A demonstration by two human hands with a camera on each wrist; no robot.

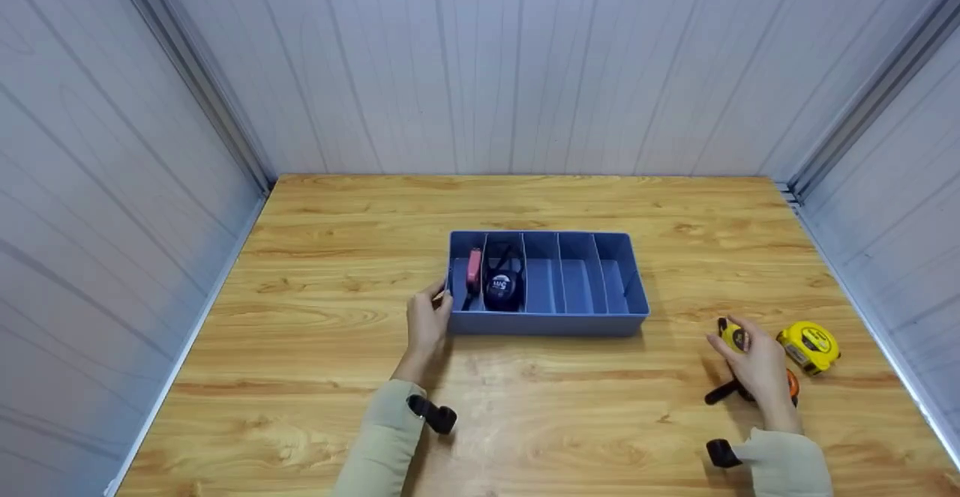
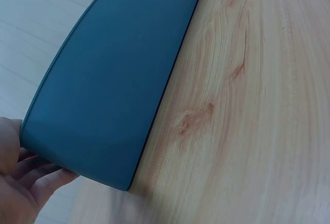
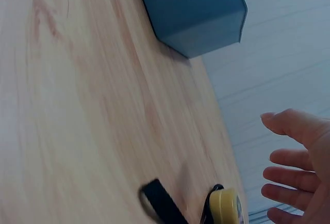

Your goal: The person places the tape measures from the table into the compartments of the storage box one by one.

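At the left end of a blue divided box (image 1: 547, 324), my left hand (image 1: 427, 324) grips the side wall; in the left wrist view its fingers (image 2: 49, 183) curl under the box's end (image 2: 103, 90). The leftmost compartment holds a red tool (image 1: 473, 270), and the one beside it a dark tape measure (image 1: 502, 288). My right hand (image 1: 761, 369) hovers over a small yellow tape measure (image 1: 737, 338), thumb and fingers apart. The right wrist view shows that hand (image 3: 304, 167) holding nothing, with the yellow tape measure (image 3: 225, 207) below it.
A larger yellow tape measure (image 1: 810, 347) lies right of my right hand. An orange and black tape measure (image 1: 793, 383) is partly hidden under that hand, near a black strap (image 1: 721, 392). Panel walls (image 1: 510, 70) stand behind and beside the wooden table (image 1: 555, 414).
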